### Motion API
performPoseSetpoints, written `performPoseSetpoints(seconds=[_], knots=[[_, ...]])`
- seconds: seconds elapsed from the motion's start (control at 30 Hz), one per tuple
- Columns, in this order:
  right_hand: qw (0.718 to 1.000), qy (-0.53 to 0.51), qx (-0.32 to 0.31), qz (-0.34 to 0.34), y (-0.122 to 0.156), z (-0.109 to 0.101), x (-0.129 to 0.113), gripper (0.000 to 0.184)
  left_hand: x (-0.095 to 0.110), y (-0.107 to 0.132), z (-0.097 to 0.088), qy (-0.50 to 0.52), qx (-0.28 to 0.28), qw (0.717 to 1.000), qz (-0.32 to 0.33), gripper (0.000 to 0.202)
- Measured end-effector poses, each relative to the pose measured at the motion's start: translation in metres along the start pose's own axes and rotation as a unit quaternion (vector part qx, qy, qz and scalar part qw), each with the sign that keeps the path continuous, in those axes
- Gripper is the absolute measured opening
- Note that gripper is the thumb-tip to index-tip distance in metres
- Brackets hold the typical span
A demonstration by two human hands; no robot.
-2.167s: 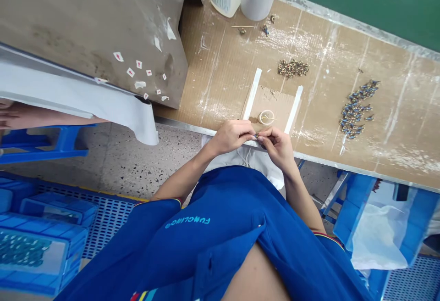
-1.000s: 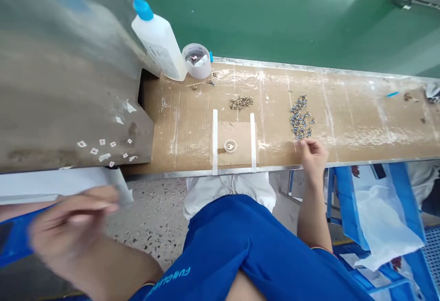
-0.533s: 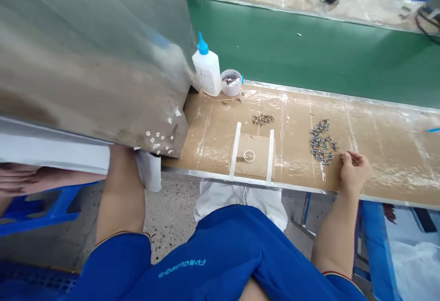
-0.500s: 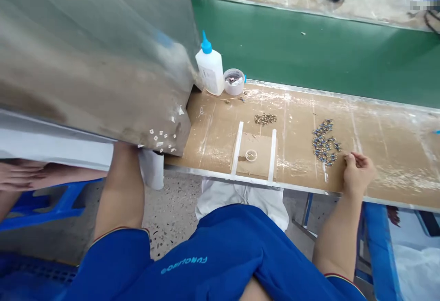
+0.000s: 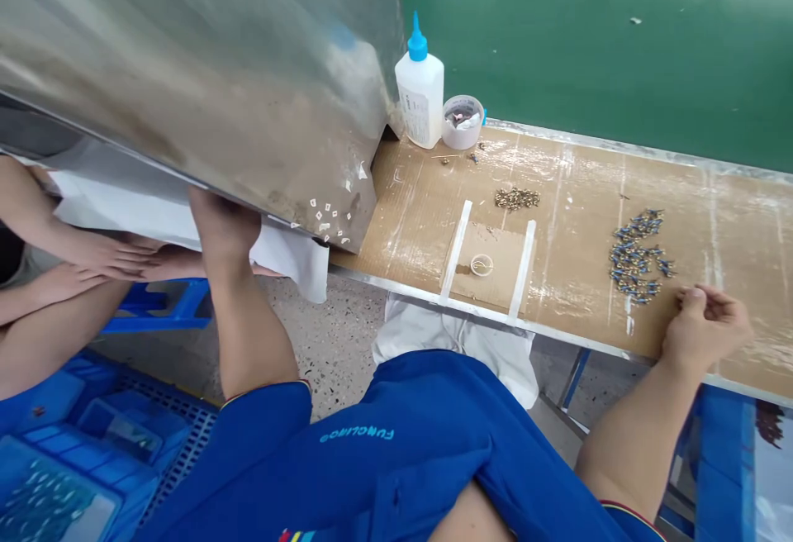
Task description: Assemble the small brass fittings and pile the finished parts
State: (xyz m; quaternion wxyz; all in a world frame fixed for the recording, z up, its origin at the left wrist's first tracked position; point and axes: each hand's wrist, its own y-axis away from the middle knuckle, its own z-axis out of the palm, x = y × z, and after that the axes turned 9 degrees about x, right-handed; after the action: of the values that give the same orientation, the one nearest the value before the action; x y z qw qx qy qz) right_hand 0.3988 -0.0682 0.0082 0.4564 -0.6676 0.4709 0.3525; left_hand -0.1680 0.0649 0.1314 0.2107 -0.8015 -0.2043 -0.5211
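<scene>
My right hand [image 5: 706, 323] rests at the bench's front part, fingers curled and thumb against the forefinger. Whatever it may hold is too small to make out. Just left of it lies a pile of small blue-and-gold metal pieces [image 5: 638, 253]. My left hand [image 5: 226, 220] reaches under the lower edge of a large metal housing [image 5: 278, 112], beside a white sheet [image 5: 294, 257]; its fingers are hidden. Between two white tape strips on the bench sits a small clear round dish [image 5: 481, 265] on a cardboard piece [image 5: 505, 282]. Behind it is a heap of small gold pieces [image 5: 516, 199].
A white bottle with a blue nozzle [image 5: 421, 100] and a tape roll [image 5: 463, 125] holding scraps stand by the housing. A green conveyor belt [image 5: 588, 54] runs behind. Another person's hands [image 5: 117, 257] rest at the left, above blue crates [image 5: 62, 476]. Small white bits stick to the housing.
The view has swung left and down, so the bench things appear further right and more of the other person and crates shows. More of my left hand is visible. My right hand keeps its curled pose.
</scene>
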Motion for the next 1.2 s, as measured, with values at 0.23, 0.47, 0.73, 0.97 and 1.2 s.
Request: performPoseSetpoints(seconds=[0.23,0.47,0.73,0.97,1.2], knots=[[1.0,-0.008,0.026,0.002,0.006,0.003,-0.01,0.019,-0.017,0.047,-0.041,0.054,0.073,0.992,0.088,0.02],[0.998,-0.052,0.034,-0.032,0.004,0.003,0.0,0.024,-0.012,0.104,-0.01,0.116,-0.1,0.983,0.104,0.013],[0.999,-0.028,0.022,-0.014,0.005,-0.003,0.004,0.019,-0.041,0.129,0.076,0.205,-0.328,0.922,0.014,0.026],[0.991,-0.061,-0.108,-0.046,0.06,-0.029,-0.026,0.031,-0.057,0.145,0.117,0.267,-0.414,0.87,-0.037,0.046],[0.915,-0.084,-0.391,-0.06,0.142,-0.009,-0.051,0.031,-0.061,0.156,0.126,0.288,-0.442,0.847,-0.061,0.045]])
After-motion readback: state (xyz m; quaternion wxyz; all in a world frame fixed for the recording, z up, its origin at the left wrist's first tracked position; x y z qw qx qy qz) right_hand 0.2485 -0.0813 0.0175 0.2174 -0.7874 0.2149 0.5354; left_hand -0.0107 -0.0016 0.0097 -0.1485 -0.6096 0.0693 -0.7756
